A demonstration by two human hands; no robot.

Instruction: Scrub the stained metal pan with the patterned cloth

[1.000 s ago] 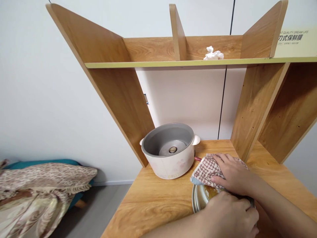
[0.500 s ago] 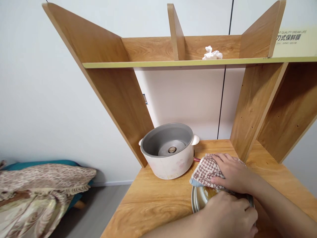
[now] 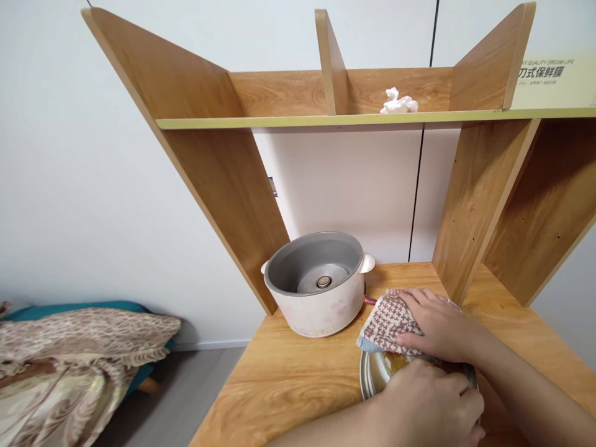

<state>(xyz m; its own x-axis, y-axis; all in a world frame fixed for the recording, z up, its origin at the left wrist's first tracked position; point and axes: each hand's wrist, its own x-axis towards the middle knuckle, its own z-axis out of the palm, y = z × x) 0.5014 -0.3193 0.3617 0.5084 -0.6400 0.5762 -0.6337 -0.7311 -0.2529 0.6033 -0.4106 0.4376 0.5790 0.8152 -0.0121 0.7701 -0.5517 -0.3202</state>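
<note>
Near the front right of the desk is a round silvery metal thing (image 3: pixel 370 376) with a ridged rim. Both hands cover much of it, so I cannot tell whether it is a lid or a pot. My right hand (image 3: pixel 435 324) presses a brown-and-white patterned cloth (image 3: pixel 390 320) with a blue edge against its far side, thumb apart from the other fingers. My left hand (image 3: pixel 431 400) is closed at its near side with knuckles up; its fingertips and whatever they grip are hidden. Left of the cloth stands a white rice cooker body (image 3: pixel 321 313) without a lid, grey inside.
The wooden desk (image 3: pixel 274 366) carries side panels and a shelf (image 3: pixel 279 123) above the cooker. Crumpled white tissue (image 3: pixel 399 102) lies on the shelf, and a pale box (image 3: pixel 554 81) stands at the right. A patterned blanket (image 3: pixel 88 347) covers low furniture at the left.
</note>
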